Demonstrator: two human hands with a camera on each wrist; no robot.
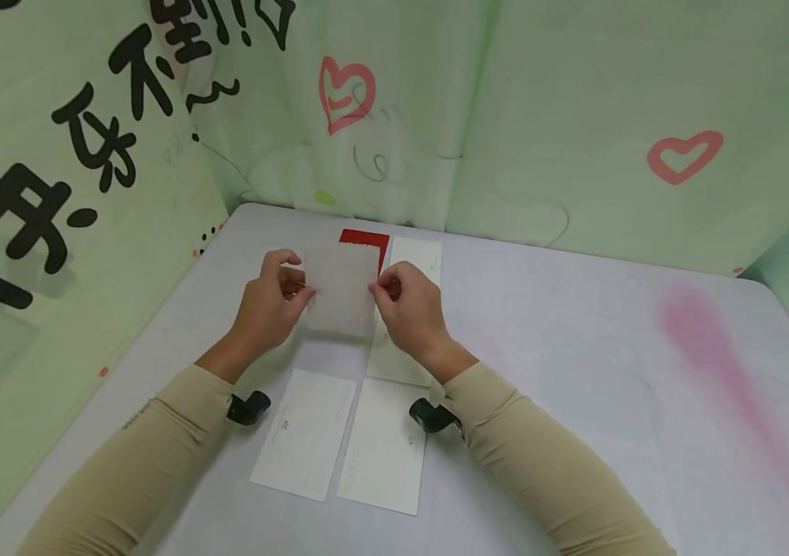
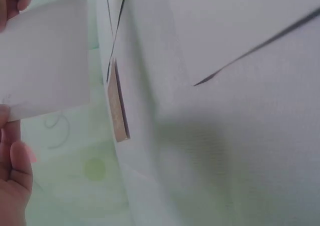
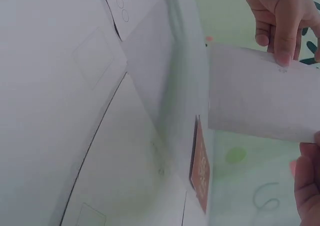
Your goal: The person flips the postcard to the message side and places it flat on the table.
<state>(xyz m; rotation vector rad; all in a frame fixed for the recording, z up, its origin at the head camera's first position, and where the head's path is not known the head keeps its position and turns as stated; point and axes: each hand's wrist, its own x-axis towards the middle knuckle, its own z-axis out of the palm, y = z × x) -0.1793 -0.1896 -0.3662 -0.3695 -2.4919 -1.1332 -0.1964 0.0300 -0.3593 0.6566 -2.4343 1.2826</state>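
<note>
Between both hands a white postcard (image 1: 342, 297) is held up above the table, its flat face toward the head camera. My left hand (image 1: 269, 297) pinches its left edge between thumb and fingers. At the opposite edge, my right hand (image 1: 411, 313) pinches with thumb and index finger. Faint small print shows near one edge of this postcard (image 3: 262, 93) in the right wrist view. Behind it lies a flat red packet (image 1: 364, 235), partly hidden; pale lettering marks its side in the right wrist view.
Several white postcards lie on the table (image 1: 547, 432): one at front left (image 1: 304, 436), one beside it (image 1: 380, 455), and one farther back (image 1: 417, 251), partly under the right hand in this view. A pale green curtain (image 1: 540, 116) with red hearts hangs behind the table.
</note>
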